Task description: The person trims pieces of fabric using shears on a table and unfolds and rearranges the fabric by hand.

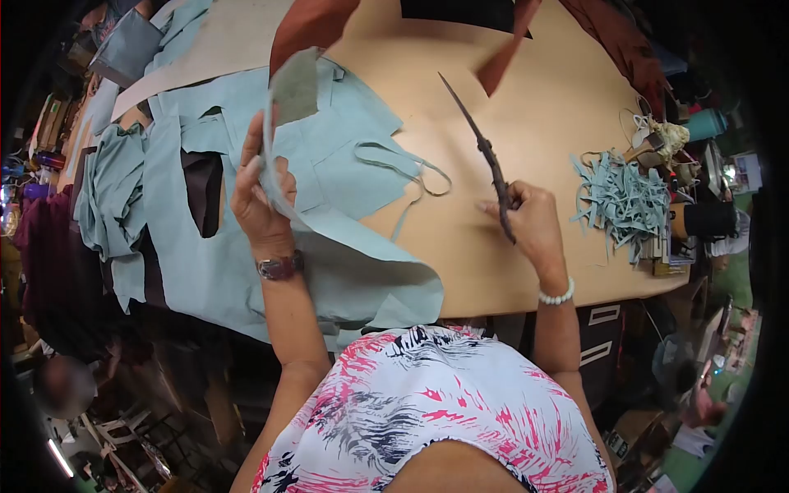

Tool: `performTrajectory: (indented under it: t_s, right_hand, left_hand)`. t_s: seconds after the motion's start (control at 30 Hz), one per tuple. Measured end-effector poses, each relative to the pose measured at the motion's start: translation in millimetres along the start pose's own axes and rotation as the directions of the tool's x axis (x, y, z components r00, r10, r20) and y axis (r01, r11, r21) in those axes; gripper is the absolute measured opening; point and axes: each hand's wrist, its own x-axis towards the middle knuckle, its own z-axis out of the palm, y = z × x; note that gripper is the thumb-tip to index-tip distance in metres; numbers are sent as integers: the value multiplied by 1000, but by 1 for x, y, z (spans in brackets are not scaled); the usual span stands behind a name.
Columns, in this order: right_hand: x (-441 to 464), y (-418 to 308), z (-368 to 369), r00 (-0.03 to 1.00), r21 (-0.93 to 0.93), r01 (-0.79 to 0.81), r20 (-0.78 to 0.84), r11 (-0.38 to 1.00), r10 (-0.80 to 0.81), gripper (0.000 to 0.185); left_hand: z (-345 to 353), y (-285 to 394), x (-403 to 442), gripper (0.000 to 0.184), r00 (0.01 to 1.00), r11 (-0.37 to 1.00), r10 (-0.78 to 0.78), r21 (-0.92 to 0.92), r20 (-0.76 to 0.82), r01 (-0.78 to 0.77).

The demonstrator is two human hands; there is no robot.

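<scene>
My left hand [267,185] grips the raised edge of a pale blue leather sheet [362,263]. The sheet curls up past my fingers and drapes down to the table's near edge. In my right hand [532,222] is a pair of dark scissors [485,148], held above the table with the blades pointing away and a little left. The blades look closed and touch no leather. Beyond the left hand lie more flat pale blue leather pieces [345,160], with a thin looped strip [390,156] on top.
A heap of pale blue offcuts [625,201] lies on the tan table [460,279] at the right, near a teal cup [705,125]. Crumpled pale blue leather [115,189] sits at the left. Rust-brown pieces [308,33] show at the far side, partly blurred.
</scene>
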Motion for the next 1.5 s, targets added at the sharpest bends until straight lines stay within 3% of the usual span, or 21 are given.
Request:
performTrajectory:
  t_s: [0.1,0.23,0.27,0.37,0.4,0.5,0.6,0.67,0.8,0.87,0.9,0.97,1.07,1.17,1.23,1.27,1.3,1.37,1.4,1.43,1.5]
  right_hand:
    - [25,1,-3,997,-165,54,-43,985,-62,31]
    - [56,-1,3,982,-323,173,-12,931,-187,30]
    - [57,-9,3,993,-408,115,66,906,-97,24]
    - [47,-13,17,895,-604,357,3,713,-446,19]
    - [43,-19,24,921,-603,321,19,731,-389,21]
    - [27,-38,51,872,-400,466,57,790,-486,28]
    - [28,-40,75,883,-462,437,58,772,-465,30]
    - [34,-31,73,916,-291,398,171,870,-362,28]
    - [48,-2,29,906,-11,290,326,957,-270,21]
    - [55,17,-21,920,80,275,267,958,-286,18]
    - [58,24,-52,944,88,201,249,976,-217,18]
    - [60,47,-110,982,29,133,130,991,-136,17]
    - [61,85,-189,999,-98,-7,-47,995,3,15]
    - [58,103,-234,961,-520,-264,-217,812,173,17]
    - [50,108,-239,924,-813,-199,-341,547,-171,21]
    - [49,105,-234,873,-906,-193,-334,377,-356,22]
    - [53,99,-227,871,-873,-63,-285,483,-401,23]
    - [57,55,-191,838,-734,214,-200,644,-507,25]
    - [62,35,-168,916,-481,287,-114,828,-384,28]
    - [64,12,-142,957,-187,287,24,940,-288,31]
    - [44,-47,-94,936,334,98,289,938,-200,39]
  left_hand:
    - [-9,-2,-7,59,960,960,49,-252,-276,-122]
    - [-14,2,-12,57,964,949,61,-284,-257,-136]
    - [-15,2,-12,57,963,949,67,-282,-261,-143]
    - [-15,3,-14,57,960,949,80,-275,-267,-155]
    - [-16,4,-14,57,962,948,79,-278,-263,-154]
    - [-14,1,-12,64,959,949,69,-277,-274,-148]
    - [-13,1,-12,67,956,960,50,-250,-290,-126]
    - [-14,1,-13,66,955,966,48,-228,-293,-119]
    - [-18,0,-14,67,961,973,35,-212,-275,-96]
    - [-22,-1,-14,67,963,974,15,-214,-268,-75]
    - [-23,-2,-14,68,969,974,15,-214,-248,-69]
    - [-21,-3,-14,58,963,985,14,-163,-268,-59]
    - [-20,-4,-14,58,958,988,-4,-147,-288,-40]
    - [-17,-6,-14,60,950,990,-7,-139,-311,-38]
    - [-24,-9,-11,59,986,990,-106,-102,-132,92]
    - [-22,-8,-10,57,978,993,-113,23,-176,119]
    - [-21,-7,-9,56,968,977,-120,144,-219,154]
    - [30,-31,5,52,856,823,69,514,-512,241]
    - [43,-35,9,48,900,765,11,584,-435,273]
    - [54,-38,13,44,931,699,-55,652,-361,294]
    - [80,-47,21,42,946,667,-200,671,-256,323]
